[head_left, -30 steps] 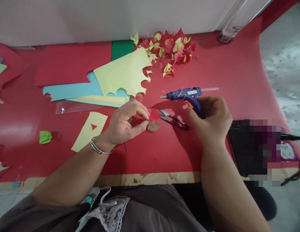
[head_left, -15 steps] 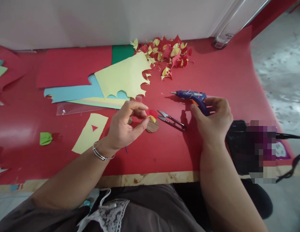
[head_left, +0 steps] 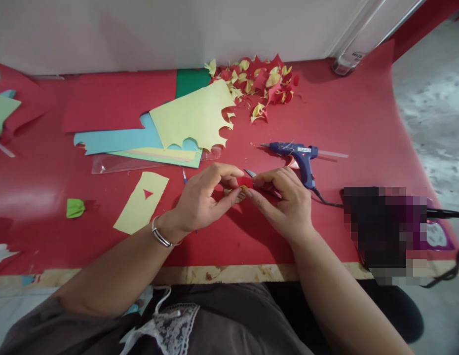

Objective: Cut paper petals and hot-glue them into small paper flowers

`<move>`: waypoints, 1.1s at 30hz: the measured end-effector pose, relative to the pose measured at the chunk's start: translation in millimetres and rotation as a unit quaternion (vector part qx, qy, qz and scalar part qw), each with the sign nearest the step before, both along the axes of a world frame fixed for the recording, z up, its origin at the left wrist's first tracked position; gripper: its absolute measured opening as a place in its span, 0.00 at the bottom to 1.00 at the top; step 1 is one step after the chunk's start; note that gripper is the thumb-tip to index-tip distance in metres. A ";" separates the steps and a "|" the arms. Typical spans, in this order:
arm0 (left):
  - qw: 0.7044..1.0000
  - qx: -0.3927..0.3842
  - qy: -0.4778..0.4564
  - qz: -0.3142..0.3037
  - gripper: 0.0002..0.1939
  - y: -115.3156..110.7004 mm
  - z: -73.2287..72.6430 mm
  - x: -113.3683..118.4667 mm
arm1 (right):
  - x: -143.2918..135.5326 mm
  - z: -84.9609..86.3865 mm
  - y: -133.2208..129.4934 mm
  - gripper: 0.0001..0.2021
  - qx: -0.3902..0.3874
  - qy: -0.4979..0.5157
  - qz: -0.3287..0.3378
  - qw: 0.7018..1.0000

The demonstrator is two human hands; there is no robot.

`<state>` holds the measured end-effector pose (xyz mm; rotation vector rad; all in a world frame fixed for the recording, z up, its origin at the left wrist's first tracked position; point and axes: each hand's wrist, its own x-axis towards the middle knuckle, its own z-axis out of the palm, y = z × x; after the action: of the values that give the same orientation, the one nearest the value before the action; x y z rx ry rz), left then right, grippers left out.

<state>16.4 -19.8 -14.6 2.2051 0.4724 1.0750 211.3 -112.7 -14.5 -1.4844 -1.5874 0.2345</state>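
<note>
Above the smooth red table covering [head_left: 222,249], my left hand [head_left: 198,199] and right hand [head_left: 288,202] come together, with neither clearly nearer what they pinch. Beyond my right hand lies the blue plastic glue gun [head_left: 306,157], nozzle to my left; between my thumbs and forefingers is the small red-and-yellow paper piece [head_left: 245,182], longer side running crosswise from hand to hand.

In the centre of the frame, both hands [head_left: 245,188] pinch red paper [head_left: 245,182]; the glue gun [head_left: 294,152] lies right of centre.
</note>
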 end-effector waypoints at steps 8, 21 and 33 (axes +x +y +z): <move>0.997 -0.067 -0.048 0.015 0.25 -4.0 -9.4 3.7 | -3.6 -1.0 1.2 0.08 0.028 -0.015 0.009 0.999; 0.995 -0.079 -0.015 0.059 0.22 -12.3 -7.0 4.7 | -6.7 -3.8 1.6 0.08 0.032 -0.040 0.023 0.998; 0.999 -0.025 0.028 0.025 0.23 -14.2 -6.7 4.3 | -8.0 -8.3 1.5 0.09 0.022 -0.040 0.008 0.999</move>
<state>20.7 -34.0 -21.3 2.1938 0.5758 1.0186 203.4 -111.2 -22.8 -1.4643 -1.6580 0.1485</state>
